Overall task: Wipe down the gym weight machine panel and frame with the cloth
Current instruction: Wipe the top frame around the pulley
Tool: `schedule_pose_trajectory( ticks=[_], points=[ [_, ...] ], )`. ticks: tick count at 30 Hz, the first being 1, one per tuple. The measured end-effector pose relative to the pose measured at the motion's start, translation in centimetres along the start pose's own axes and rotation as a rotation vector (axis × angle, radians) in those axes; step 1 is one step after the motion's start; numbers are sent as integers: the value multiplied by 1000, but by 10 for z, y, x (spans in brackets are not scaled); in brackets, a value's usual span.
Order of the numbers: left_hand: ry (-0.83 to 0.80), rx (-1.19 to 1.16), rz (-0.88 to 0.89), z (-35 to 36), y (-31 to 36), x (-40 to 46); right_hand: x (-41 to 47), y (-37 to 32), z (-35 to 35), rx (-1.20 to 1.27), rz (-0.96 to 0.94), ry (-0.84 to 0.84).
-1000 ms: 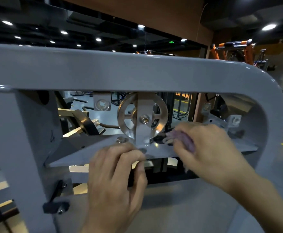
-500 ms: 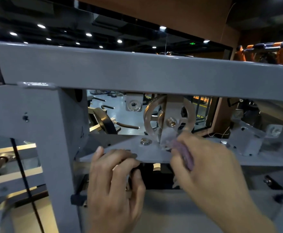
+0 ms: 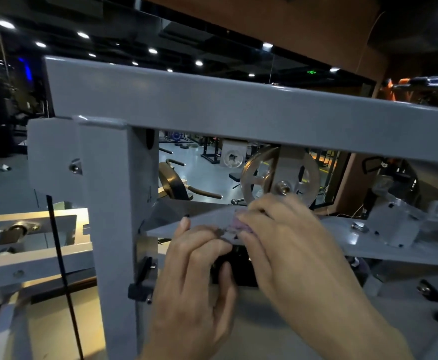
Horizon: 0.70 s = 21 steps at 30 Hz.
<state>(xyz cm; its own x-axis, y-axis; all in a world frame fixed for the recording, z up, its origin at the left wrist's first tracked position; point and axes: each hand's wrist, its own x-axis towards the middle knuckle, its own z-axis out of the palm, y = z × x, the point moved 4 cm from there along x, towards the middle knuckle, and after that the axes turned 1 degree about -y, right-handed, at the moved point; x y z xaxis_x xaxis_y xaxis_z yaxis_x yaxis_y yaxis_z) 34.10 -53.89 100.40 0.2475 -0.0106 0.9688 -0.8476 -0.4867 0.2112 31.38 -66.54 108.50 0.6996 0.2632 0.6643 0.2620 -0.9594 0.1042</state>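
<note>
A small pink-purple cloth point(image 3: 242, 226) (mostly hidden) is pinched in the curled right hand point(image 3: 288, 245) against the grey metal shelf plate point(image 3: 384, 245), at 6 o'clock from the silver spoked pulley wheel point(image 3: 280, 178). The plate's long axis runs 9-to-3 under the grey frame crossbeam point(image 3: 238, 110). The plate's near edge is gripped by the left hand point(image 3: 194, 276), fingers curled.

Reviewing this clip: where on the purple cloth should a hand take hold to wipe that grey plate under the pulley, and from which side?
Probably the bunched middle, from the near side above the plate's edge. The purple cloth is wadded small under the right hand on the grey plate, and the pulley blocks the far side. The left hand grips the plate's near edge.
</note>
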Motion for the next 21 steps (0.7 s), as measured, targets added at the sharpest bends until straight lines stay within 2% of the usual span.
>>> schedule_pose_trajectory(
  ticks=[5,8,12,18,21],
  points=[
    [43,63,-93,-16,-14,-2,-3,17,-18,-44,-3,-122],
    [32,46,-95,-18,-16,-3,7,4,-18,-82,-31,-108],
    [20,44,-77,-18,-18,-3,26,-17,0,5,-54,-145],
    [26,23,-68,-21,-20,-4,27,-7,-16,77,55,-318],
    [28,31,-29,-21,-22,-5,17,-3,-28,-10,32,-241]
  ],
)
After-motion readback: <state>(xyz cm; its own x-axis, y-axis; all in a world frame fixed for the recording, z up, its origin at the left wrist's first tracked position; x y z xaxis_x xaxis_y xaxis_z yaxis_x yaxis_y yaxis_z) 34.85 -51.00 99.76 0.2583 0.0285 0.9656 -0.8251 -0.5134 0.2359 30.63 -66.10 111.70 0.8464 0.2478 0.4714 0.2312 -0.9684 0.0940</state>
